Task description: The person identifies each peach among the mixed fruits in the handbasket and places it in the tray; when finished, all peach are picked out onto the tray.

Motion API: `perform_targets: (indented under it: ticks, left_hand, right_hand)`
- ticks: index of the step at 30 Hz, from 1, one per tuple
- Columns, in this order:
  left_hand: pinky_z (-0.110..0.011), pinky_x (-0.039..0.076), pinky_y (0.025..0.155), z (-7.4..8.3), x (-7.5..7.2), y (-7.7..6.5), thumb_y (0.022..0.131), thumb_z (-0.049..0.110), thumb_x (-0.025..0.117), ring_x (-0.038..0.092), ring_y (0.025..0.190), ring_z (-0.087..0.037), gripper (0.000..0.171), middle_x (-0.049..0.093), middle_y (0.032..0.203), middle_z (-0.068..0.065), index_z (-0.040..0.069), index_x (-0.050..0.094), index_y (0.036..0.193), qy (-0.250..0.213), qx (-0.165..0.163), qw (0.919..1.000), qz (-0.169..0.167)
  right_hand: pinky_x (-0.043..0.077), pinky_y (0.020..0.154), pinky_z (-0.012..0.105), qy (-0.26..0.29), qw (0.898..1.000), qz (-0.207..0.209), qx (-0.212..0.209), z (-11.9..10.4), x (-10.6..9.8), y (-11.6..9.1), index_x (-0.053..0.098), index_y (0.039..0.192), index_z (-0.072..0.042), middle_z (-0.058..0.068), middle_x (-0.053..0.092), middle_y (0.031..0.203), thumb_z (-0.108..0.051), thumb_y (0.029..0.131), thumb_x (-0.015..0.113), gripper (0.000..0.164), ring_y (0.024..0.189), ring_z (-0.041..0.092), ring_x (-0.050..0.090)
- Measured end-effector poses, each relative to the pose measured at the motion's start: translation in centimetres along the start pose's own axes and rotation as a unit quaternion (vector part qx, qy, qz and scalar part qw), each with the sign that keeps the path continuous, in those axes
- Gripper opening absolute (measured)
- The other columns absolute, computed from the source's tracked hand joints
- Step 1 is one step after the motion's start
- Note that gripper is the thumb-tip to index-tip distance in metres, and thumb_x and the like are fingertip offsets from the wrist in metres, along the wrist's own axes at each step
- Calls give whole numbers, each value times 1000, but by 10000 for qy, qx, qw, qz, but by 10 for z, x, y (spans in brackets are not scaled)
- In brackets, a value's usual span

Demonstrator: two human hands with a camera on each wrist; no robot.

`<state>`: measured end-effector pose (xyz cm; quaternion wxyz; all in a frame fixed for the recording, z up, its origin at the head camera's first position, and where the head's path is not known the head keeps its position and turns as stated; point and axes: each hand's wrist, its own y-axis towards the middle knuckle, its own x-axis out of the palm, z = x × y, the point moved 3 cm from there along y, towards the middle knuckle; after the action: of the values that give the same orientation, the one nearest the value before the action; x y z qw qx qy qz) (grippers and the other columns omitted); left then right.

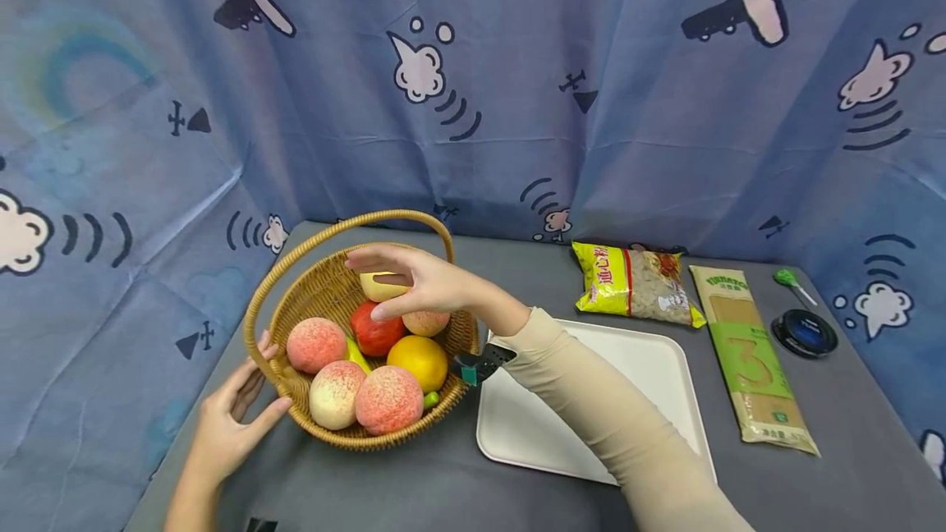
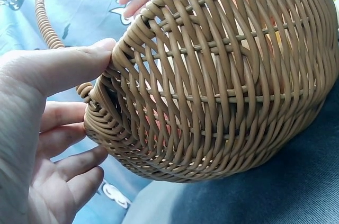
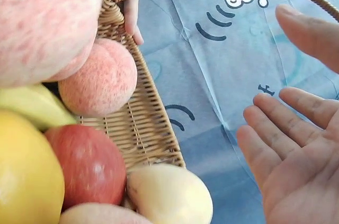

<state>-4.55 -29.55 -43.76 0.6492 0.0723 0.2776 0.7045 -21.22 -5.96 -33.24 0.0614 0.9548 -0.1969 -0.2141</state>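
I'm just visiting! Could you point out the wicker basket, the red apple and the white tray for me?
Wicker basket (image 2: 217, 81), left wrist view: on its outer woven wall.
Red apple (image 3: 90, 166), right wrist view: on the middle of its skin.
White tray (image 1: 643, 355), head view: on its bare surface.

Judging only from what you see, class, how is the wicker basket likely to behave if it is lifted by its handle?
The wicker basket would probably keep its shape, since its close weave looks stiff and its handle stands in an arch. It may swing or tip, and the round peaches, lying loose inside, could then roll.
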Motion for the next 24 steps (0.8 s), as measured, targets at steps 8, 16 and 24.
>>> perform_targets:
  ticks: [8, 16, 24]
  left_hand:
    - [-15, 39, 106, 0, -1, 0, 69, -28, 64, 41, 135, -12, 67, 29, 147, -32, -17, 43, 132, 87, 77, 9999, -11]
    - [-15, 39, 106, 0, -1, 0, 70, -28, 63, 41, 135, -11, 67, 28, 147, -33, -16, 43, 133, 59, 29, 10000, -22]
    - [-15, 39, 106, -1, -1, -1, 70, -27, 64, 40, 136, -11, 68, 28, 148, -32, -15, 42, 134, 57, 37, 10000, -40]
  right_hand:
    - [34, 115, 30, 22, 9986, -425, 307, 2, 14, 23, 33, 145, 0, 14, 39, 148, -6, 85, 70, 71, 136, 18, 39]
    - [31, 115, 22, 82, 9955, -759, 566, 10, 26, 44, 33, 144, 0, 15, 37, 149, -8, 86, 69, 69, 137, 16, 37]
    - [28, 116, 22, -19, 9894, -1277, 694, 22, 36, 55, 35, 143, 1, 17, 41, 147, -8, 87, 68, 65, 139, 18, 36]
